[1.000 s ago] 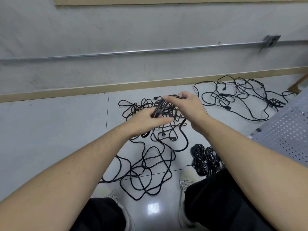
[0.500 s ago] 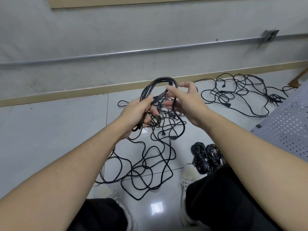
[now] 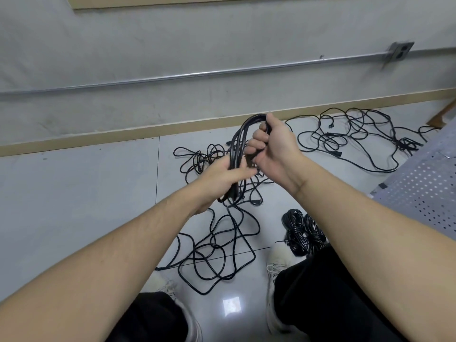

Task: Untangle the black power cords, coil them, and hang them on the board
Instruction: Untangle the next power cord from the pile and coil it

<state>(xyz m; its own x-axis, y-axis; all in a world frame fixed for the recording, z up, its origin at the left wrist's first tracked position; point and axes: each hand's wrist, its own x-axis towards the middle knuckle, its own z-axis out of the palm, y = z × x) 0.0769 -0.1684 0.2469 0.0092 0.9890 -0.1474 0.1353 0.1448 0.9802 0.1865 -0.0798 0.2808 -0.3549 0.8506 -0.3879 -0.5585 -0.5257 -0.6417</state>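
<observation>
A: From the head camera, what do your hands hold?

B: Your left hand [image 3: 222, 178] is clenched round the lower part of a coil of black cord [image 3: 238, 146], and your right hand [image 3: 271, 144] is curled in a fist over its top loop. The cord is smooth, round and rubbery. Your fingers hide where its strands cross, so the number of loops cannot be told.

A: And below them?

B: A loose tangle of cords [image 3: 217, 245] sprawls on the glossy grey tiled floor [image 3: 79, 198], partly behind your forearms. A second tangle [image 3: 355, 137] lies farther right, near the tan baseboard [image 3: 98, 138]. Two tightly wound bundles [image 3: 302, 233] rest beside your right shoe [image 3: 277, 260], half covered by your black trouser leg.

A: The board?

B: A perforated grey metal board [image 3: 424, 191] is cut off at the right edge. A metal conduit [image 3: 197, 75] runs along the wall.
</observation>
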